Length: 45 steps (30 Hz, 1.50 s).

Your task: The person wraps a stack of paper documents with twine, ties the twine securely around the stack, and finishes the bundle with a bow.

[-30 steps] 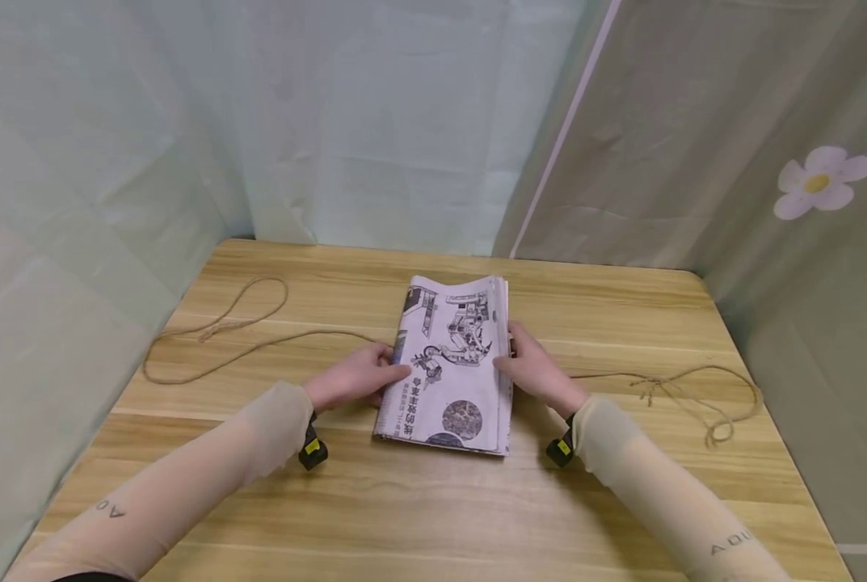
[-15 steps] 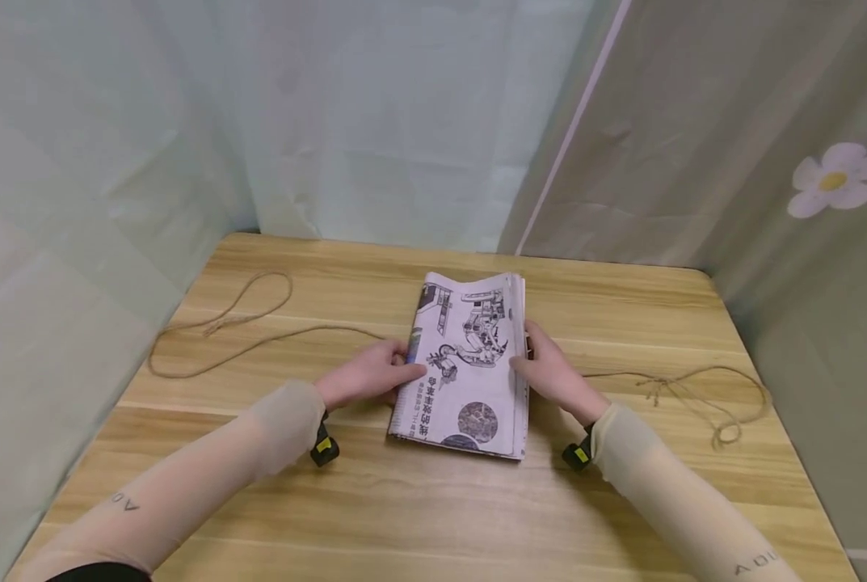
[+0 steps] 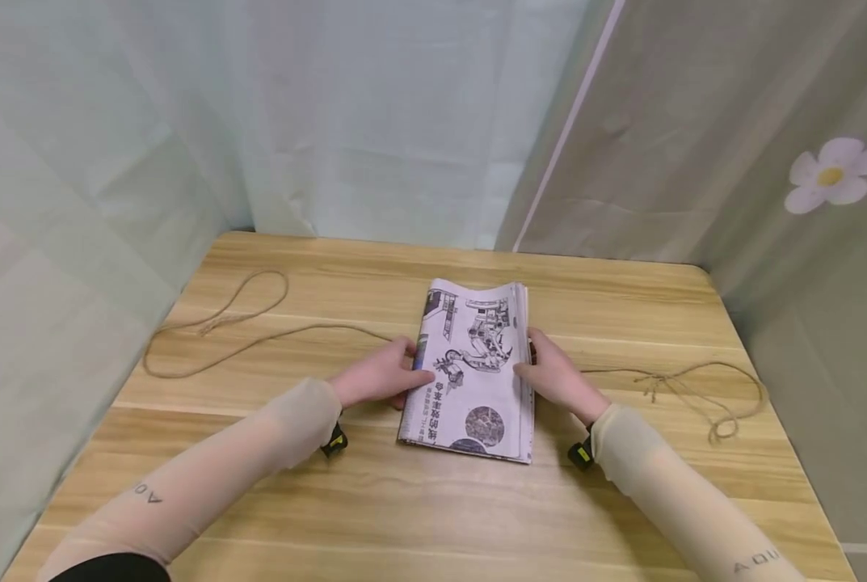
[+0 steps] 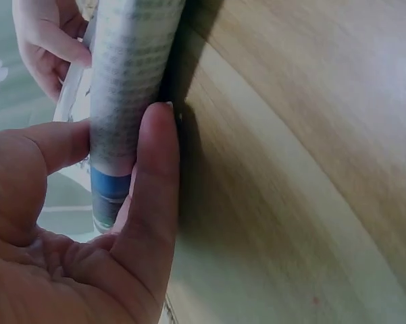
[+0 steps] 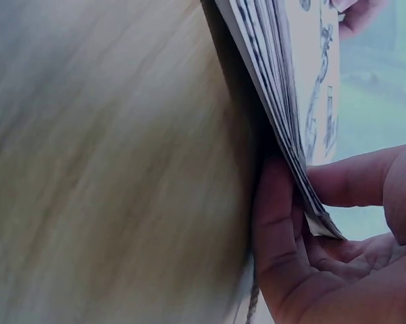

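Observation:
A folded newspaper (image 3: 469, 372), printed with a robot-like drawing and dark round pictures, lies at the middle of the wooden table (image 3: 273, 501). On its rounded left fold, my left hand (image 3: 378, 373) pinches it, thumb on top and fingers underneath; the left wrist view shows this fold (image 4: 125, 88) between thumb and fingers. My right hand (image 3: 558, 376) grips the opposite edge, where the right wrist view shows many stacked page layers (image 5: 273, 74). A thin twine (image 3: 317, 326) runs from the left up to the newspaper, and its continuation there is hidden by the paper and hand.
To the right, more twine (image 3: 695, 372) comes out beside the right hand and ends in a knotted loop. Another loop of it lies at the table's back left. Curtains (image 3: 375, 121) hang close behind the table and at both sides.
Both hands and the newspaper have shifted slightly to the right relative to the table and twine. Each hand keeps its hold on the paper.

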{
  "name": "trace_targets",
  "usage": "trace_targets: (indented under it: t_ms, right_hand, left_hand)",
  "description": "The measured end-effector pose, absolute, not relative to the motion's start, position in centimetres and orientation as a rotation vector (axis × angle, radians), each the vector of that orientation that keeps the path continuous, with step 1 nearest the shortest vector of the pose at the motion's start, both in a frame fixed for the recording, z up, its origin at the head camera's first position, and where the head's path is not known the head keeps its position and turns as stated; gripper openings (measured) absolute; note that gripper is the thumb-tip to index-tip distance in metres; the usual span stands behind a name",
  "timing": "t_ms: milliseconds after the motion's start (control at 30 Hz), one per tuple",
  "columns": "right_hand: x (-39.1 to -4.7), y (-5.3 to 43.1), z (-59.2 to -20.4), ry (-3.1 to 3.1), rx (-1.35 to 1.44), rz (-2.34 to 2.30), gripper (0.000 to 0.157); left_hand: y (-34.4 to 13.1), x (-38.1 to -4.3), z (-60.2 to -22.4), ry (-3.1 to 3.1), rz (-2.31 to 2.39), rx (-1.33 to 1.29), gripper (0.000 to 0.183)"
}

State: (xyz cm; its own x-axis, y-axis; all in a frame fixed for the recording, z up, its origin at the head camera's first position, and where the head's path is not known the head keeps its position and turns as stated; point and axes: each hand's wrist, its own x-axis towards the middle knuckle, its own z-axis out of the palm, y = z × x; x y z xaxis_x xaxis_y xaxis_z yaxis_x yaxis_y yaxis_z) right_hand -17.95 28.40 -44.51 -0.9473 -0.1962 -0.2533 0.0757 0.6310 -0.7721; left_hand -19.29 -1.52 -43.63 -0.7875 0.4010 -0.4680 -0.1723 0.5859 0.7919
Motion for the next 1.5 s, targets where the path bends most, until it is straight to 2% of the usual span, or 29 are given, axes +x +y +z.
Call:
trace_targets:
  t_ms: [233,667,933,1100,1267,1400,1500]
  right_hand:
    - [-19.0,27.8,-44.6,2.542,-0.094,-1.228,0.075]
    - [-22.3,25.9,-44.9,2.555,-0.089,-1.222,0.076]
    - [-22.6,25.8,-45.2,2.536,-0.079,-1.247,0.072]
    - [-22.3,26.3,-45.0,2.629,-0.096,-1.159,0.074]
    - [-21.4,27.3,-44.1,2.804,-0.119,-0.998,0.076]
    - [-20.7,28.1,-43.3,2.862,-0.167,-0.93,0.067]
    - [-20.4,28.8,-43.0,2.89,-0.239,-0.865,0.064]
  left_hand:
    - [-2.1,-20.0,-43.5,2.308,1.089,0.249,0.079]
    - [-3.8,-22.5,-44.0,2.312,1.094,0.215,0.088]
    - [-4.1,-22.5,-43.6,2.318,1.056,0.218,0.091]
    - [-4.6,-22.4,-43.3,2.33,1.041,0.24,0.085]
    - [-5.8,-22.7,-43.1,2.48,0.98,0.285,0.067]
    - [-7.8,-23.5,-42.5,2.614,0.952,0.305,0.049]
    - [-9.7,-24.1,-42.1,2.698,0.927,0.319,0.042]
